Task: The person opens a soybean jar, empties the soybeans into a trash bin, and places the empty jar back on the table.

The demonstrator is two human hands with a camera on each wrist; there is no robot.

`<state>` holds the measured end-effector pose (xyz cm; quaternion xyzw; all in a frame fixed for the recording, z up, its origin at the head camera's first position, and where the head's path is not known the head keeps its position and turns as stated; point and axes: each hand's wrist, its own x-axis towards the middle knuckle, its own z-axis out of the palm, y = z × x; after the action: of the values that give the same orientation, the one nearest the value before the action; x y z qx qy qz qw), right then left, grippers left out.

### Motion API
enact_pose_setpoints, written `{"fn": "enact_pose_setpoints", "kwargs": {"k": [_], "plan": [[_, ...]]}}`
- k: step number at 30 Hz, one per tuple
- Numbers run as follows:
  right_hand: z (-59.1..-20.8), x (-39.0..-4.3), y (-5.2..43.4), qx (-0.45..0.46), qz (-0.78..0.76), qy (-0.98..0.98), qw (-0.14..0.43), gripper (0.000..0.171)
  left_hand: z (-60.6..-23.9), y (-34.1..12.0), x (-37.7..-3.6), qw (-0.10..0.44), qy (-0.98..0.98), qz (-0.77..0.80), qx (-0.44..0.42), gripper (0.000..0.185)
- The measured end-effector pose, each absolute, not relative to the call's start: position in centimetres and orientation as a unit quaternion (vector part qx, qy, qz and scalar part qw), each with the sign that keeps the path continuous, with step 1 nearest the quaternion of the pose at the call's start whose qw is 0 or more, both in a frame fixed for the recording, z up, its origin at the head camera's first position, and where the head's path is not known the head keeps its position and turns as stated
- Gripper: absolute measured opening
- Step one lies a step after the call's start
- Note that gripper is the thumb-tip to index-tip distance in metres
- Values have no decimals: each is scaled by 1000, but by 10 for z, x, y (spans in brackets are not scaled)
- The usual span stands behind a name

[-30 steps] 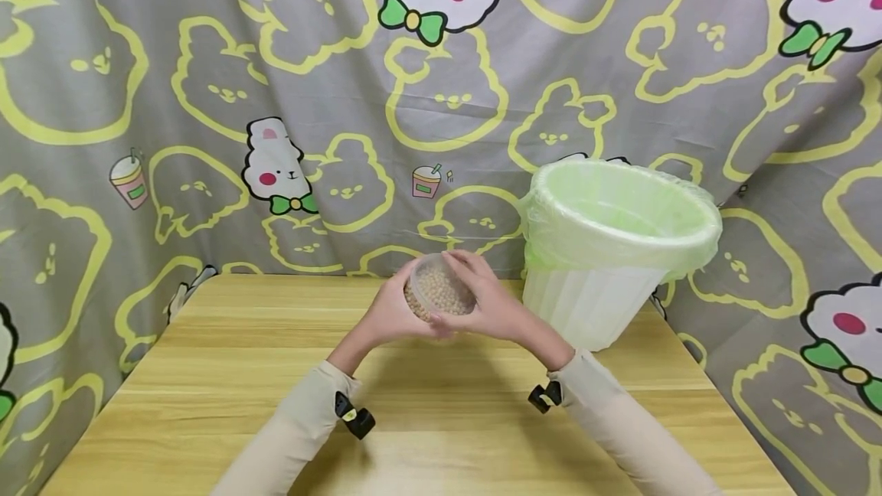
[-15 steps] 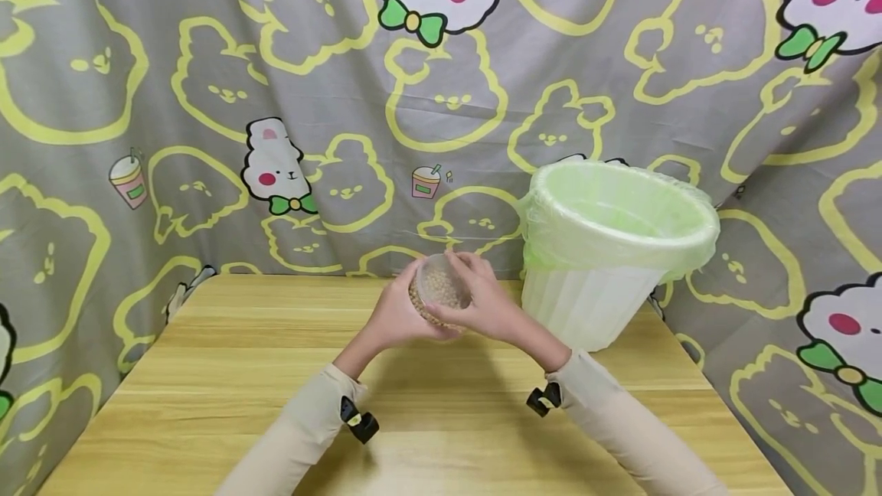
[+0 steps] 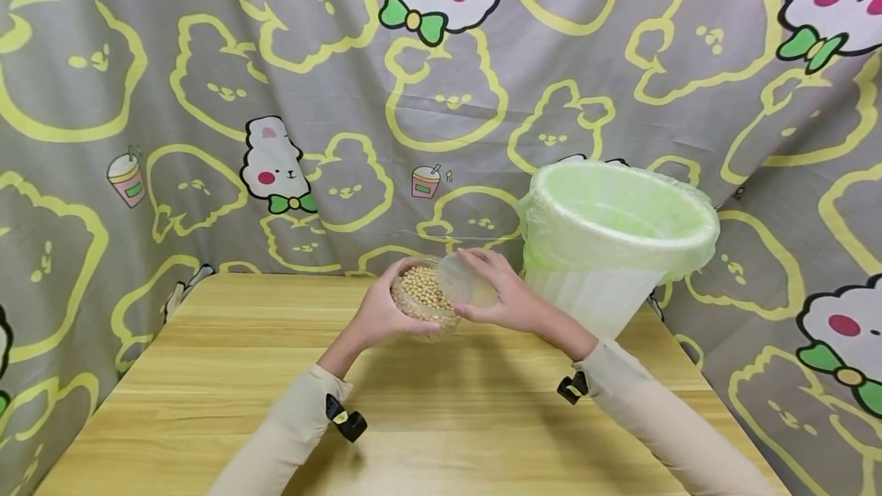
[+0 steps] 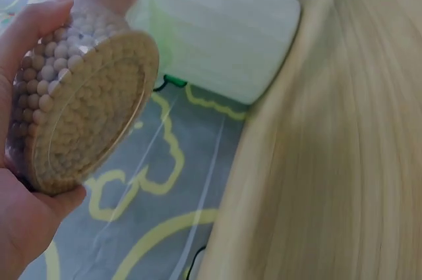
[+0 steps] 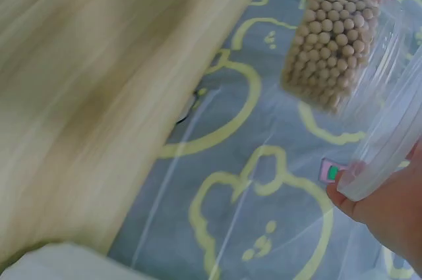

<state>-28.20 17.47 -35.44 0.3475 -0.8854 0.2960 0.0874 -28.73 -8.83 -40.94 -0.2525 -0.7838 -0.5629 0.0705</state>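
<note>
A clear round plastic tub (image 5: 384,72) holds many beige soybeans (image 3: 422,288), filled partway up. My left hand (image 3: 380,314) grips the tub from its left side, tilted above the table, thumb along the near side. In the left wrist view the bean-filled base of the tub (image 4: 99,105) faces the camera. A translucent lid (image 3: 456,279) is pinched at its edge by my right hand (image 3: 506,297), just right of the tub's mouth. The right wrist view shows a gap between the lid (image 5: 389,138) and the tub's rim.
A white ribbed bin (image 3: 575,305) with a pale green plastic liner (image 3: 551,247) stands on the table (image 3: 448,435) at the back right, behind my right hand. A grey curtain (image 3: 331,90) with yellow cartoon outlines hangs around the table's back and sides.
The lid, over the tub's mouth before, has come off to the right with my right hand, baring the soybeans. My left hand and the tub have shifted slightly left.
</note>
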Motion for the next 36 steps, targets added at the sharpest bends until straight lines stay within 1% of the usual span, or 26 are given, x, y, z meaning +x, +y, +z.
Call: {"fn": "enact_pose_setpoints", "kwargs": {"k": [4,11,21,26,28,36], "plan": [[-365,-280,192,332,281,-897,82,93,-410,-101,-287,88,-789,-564,-225,110],[-393,-277,218,336,224,-914,45,97,-407,-115,-286,97,-801,-561,-188,110],[-435,-266,235,359,165,-919,-7,100,-404,-120,-286,113,-798,-563,-186,112],[-449,-264,240,355,145,-922,-48,104,-400,-121,-286,119,-795,-566,-184,113],[-454,-263,240,352,137,-924,-56,105,-399,-121,-286,122,-795,-566,-182,114],[-470,-260,240,353,120,-927,-36,110,-396,-122,-285,127,-791,-569,-183,114]]}}
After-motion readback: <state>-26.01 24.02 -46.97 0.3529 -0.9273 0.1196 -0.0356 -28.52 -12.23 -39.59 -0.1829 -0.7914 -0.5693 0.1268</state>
